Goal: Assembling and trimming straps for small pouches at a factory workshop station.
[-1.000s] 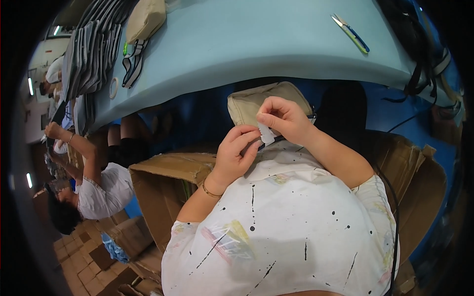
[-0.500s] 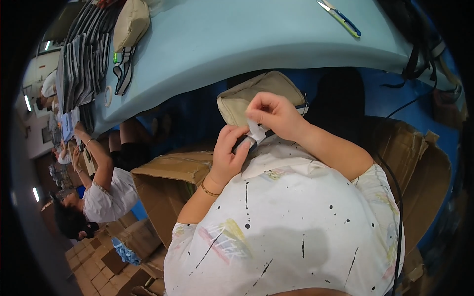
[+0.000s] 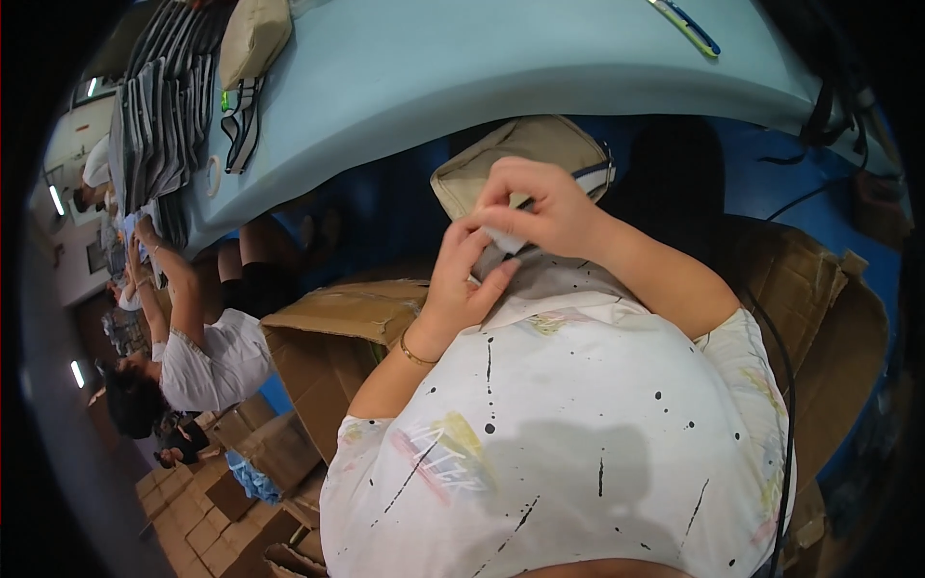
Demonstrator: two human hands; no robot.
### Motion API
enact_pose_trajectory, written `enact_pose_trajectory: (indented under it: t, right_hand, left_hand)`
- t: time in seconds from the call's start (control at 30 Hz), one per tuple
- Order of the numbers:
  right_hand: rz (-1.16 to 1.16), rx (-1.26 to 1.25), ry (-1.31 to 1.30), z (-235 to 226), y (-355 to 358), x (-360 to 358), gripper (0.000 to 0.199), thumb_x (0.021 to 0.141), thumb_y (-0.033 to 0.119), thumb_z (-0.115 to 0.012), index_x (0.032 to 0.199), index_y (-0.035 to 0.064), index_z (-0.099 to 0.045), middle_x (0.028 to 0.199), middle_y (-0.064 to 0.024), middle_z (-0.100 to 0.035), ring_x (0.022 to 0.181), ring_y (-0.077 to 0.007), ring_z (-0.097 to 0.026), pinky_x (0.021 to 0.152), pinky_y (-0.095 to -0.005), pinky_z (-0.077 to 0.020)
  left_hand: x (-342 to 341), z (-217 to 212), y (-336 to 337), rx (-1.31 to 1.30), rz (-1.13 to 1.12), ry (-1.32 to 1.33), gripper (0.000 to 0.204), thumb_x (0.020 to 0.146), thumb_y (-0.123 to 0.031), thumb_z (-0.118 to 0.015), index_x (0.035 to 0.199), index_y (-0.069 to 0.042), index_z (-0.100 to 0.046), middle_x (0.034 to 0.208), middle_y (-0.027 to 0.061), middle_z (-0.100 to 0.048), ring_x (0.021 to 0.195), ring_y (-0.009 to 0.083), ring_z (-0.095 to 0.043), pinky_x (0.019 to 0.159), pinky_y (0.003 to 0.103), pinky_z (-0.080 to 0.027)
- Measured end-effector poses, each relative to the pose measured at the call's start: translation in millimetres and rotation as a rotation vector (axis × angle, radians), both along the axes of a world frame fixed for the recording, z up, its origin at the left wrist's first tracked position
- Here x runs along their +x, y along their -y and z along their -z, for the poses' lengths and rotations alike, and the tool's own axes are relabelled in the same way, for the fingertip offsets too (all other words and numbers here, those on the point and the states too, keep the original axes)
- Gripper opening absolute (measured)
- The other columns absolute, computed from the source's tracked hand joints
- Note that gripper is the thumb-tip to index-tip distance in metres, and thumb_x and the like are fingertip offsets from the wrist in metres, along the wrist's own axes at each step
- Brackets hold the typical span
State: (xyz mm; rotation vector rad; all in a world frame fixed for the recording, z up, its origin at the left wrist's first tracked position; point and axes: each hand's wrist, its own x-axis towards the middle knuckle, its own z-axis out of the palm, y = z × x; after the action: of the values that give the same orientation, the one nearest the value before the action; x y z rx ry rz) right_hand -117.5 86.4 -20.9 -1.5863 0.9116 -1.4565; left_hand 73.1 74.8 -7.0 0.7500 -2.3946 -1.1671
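- A tan fabric pouch [image 3: 525, 154] sat in the person's lap, just below the near edge of the pale blue table [image 3: 462, 67]; its long axis ran roughly along that edge, tilted a little, with the zipped end at its right toward a dark-trimmed corner.
- The right hand [image 3: 540, 207] rested on the front of the pouch, fingers curled together and pinched on a small white tag [image 3: 503, 239].
- The left hand [image 3: 462, 279] lay just below the pouch, fingers close together and pressed against its lower part and the grey cloth [image 3: 549, 275] under it; whether it truly gripped anything could not be told.
- On the table beyond the pouch lay a second tan pouch [image 3: 252, 34] at the far left, striped straps [image 3: 241, 120] beside it, a stack of grey folded pieces [image 3: 159, 125] further left, and a blue and yellow pen [image 3: 686, 24] to the far right.
- Left of the pouch, an open cardboard box [image 3: 342, 313] stood near the person's knee; more cardboard [image 3: 819, 299] rose on the right.
- Further left of the pouch another person in a white shirt [image 3: 207, 361] sat at the same table, arm raised to its edge.
- Room around the pouch was tight: table edge above, boxes at both sides.
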Motion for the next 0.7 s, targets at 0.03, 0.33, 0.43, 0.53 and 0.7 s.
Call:
enact_pose_trajectory:
  t: [0.03,0.33,0.43,0.53,0.7]
  right_hand:
    - [-0.012,0.141,0.123,-1.9,-1.5,-3.3,0.009,0.084,0.012,-0.066,0.081,0.0054,-0.061,0.079,-0.0025,-0.057,0.072,-0.0145,-0.053,0.068,-0.0281,-0.0422]
    - [0.027,0.321,0.273,-2.3,-0.6,5.7,0.012,0.088,0.014,-0.063,0.085,0.0028,-0.060,0.076,0.0009,-0.056,0.074,-0.0064,-0.051,0.066,-0.0218,-0.0416]
    - [0.050,0.474,0.310,-2.7,-1.6,9.0,0.013,0.089,0.015,-0.063,0.085,0.0034,-0.059,0.076,0.0020,-0.056,0.073,-0.0054,-0.050,0.065,-0.0208,-0.0412]
    - [-0.001,0.608,0.419,11.3,3.9,8.0,0.012,0.089,0.015,-0.063,0.085,0.0043,-0.059,0.078,0.0028,-0.057,0.073,-0.0044,-0.050,0.065,-0.0204,-0.0410]
    - [-0.159,0.254,0.190,2.5,10.2,-0.1,0.008,0.085,0.013,-0.065,0.084,0.0070,-0.060,0.076,0.0023,-0.058,0.073,-0.0101,-0.051,0.068,-0.0262,-0.0406]
  left_hand:
    - [1.7,-1.4,-1.2,-0.056,-0.061,-0.020,0.038,0.077,-0.008,-0.069,0.113,0.001,-0.057,0.115,0.0175,-0.053,0.099,0.0301,-0.054,0.087,0.035,-0.044]
    - [-2.9,-8.5,-1.0,-0.252,-0.175,-0.026,0.026,0.076,0.003,-0.063,0.102,0.003,-0.061,0.103,0.0161,-0.057,0.084,0.0278,-0.058,0.073,0.031,-0.049]
    - [-0.9,-10.2,-5.1,-0.291,-0.177,-0.013,0.023,0.075,0.004,-0.062,0.098,0.003,-0.062,0.102,0.0158,-0.057,0.083,0.0268,-0.058,0.072,0.030,-0.049]
    - [2.8,-7.3,-3.6,-0.385,-0.114,0.020,0.024,0.075,0.004,-0.062,0.099,0.003,-0.062,0.101,0.0157,-0.057,0.082,0.0270,-0.058,0.072,0.031,-0.050]
    - [7.7,-10.5,1.0,0.035,-0.133,-0.019,0.027,0.076,0.000,-0.067,0.102,0.001,-0.061,0.104,0.0124,-0.056,0.093,0.0239,-0.055,0.078,0.030,-0.046]
